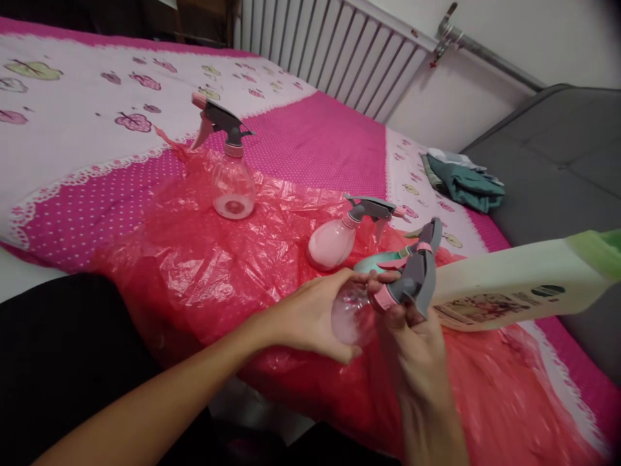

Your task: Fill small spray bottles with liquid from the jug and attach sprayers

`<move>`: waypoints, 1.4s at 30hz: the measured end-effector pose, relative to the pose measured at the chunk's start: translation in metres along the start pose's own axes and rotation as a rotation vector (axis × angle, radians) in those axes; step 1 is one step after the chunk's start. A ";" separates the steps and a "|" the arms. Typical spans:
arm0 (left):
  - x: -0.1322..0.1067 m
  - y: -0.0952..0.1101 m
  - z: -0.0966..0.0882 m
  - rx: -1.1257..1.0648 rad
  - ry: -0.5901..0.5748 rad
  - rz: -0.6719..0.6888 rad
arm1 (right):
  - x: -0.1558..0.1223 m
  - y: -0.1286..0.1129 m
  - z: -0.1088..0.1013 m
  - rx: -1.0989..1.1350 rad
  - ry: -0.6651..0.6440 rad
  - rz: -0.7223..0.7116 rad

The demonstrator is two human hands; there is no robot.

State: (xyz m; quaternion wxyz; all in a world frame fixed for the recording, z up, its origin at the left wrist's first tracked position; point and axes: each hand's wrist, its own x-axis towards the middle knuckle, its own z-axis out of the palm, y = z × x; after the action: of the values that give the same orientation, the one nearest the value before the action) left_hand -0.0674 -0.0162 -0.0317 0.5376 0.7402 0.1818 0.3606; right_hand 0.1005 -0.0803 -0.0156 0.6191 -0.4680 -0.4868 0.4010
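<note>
Tilted on its side in the air is a clear spray bottle (350, 320) with a grey and pink trigger head. My left hand (317, 317) wraps round its body. At the neck and trigger head, the fingers of my right hand (412, 330) are closed. Just beyond, a spray bottle with whitish liquid (332, 243) leans on the red plastic sheet (204, 259). A teal spray bottle (376, 261) lies partly hidden behind my hands. Farther left, another clear spray bottle (233, 184) stands upright with little in it.
A large pale jug with a green top (524, 281) rests at the right. Folded clothes (466, 181) lie by the grey headboard (557, 155). The red sheet covers part of a bed with a pink patterned bedspread (315, 142). A white radiator (330, 52) lines the wall.
</note>
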 end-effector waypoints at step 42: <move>-0.003 0.021 -0.012 -0.237 -0.055 -0.162 | 0.002 -0.013 0.029 0.245 0.120 0.232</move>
State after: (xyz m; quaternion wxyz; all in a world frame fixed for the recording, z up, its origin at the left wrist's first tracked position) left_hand -0.0808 -0.0181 -0.0113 0.6533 0.6640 0.1823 0.3147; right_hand 0.0725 -0.0762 -0.0002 0.6489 -0.4652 -0.3392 0.4975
